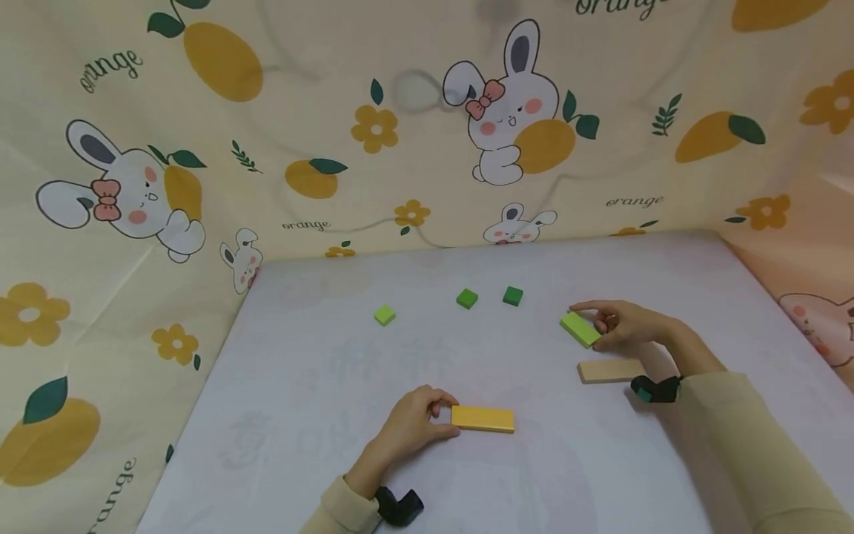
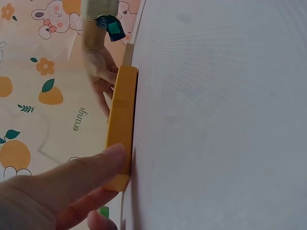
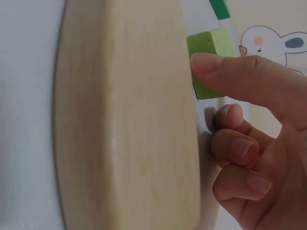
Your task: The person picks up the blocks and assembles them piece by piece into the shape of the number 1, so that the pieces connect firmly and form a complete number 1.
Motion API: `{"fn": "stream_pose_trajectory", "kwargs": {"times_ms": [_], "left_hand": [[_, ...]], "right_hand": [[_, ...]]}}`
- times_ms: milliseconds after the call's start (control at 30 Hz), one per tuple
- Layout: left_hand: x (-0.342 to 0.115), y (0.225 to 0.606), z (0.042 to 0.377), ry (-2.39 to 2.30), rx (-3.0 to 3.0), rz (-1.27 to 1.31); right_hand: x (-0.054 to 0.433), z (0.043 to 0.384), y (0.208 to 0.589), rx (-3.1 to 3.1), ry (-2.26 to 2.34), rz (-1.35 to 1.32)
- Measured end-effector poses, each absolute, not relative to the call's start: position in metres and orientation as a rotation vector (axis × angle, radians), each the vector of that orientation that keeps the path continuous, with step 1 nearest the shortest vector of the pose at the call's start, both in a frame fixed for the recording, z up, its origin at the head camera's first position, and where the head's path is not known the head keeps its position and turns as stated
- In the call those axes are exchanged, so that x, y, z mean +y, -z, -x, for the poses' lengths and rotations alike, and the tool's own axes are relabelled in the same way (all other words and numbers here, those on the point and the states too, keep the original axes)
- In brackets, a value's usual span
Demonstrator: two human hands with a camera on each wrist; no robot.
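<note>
My left hand [image 1: 415, 425] pinches the left end of a yellow rectangular block [image 1: 483, 418] between thumb and fingers. In the left wrist view the thumb lies on a long side of this yellow block [image 2: 122, 108], whose lower edge is close to the table. To the right and farther back, my right hand [image 1: 630, 324] holds a light green rectangular block [image 1: 579, 328], thumb at its near end and index finger at its far end. The right wrist view shows the thumb against the green block [image 3: 204, 45], with the other fingers curled beside it.
A plain wooden block [image 1: 603, 371] lies just in front of the right hand and fills much of the right wrist view. Farther back sit a small light green block [image 1: 385, 315] and two darker green ones [image 1: 467, 298]. A patterned cloth [image 1: 414, 170] rises behind the white table [image 1: 300, 445].
</note>
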State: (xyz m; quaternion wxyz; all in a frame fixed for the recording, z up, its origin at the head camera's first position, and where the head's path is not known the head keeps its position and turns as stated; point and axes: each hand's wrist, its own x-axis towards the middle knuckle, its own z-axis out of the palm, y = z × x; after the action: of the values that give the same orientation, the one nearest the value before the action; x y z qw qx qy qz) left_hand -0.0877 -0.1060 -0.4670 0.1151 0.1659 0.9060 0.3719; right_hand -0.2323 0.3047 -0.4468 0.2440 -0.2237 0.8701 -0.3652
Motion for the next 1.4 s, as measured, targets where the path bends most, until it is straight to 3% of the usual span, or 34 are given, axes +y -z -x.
{"fn": "stream_pose_trajectory", "kwargs": {"times_ms": [1400], "left_hand": [[-0.106,0.468,0.087,-1.118,2.645,-0.460]], "right_hand": [[0.272,0.202,0.449,2.632,1.128,0.394]]}}
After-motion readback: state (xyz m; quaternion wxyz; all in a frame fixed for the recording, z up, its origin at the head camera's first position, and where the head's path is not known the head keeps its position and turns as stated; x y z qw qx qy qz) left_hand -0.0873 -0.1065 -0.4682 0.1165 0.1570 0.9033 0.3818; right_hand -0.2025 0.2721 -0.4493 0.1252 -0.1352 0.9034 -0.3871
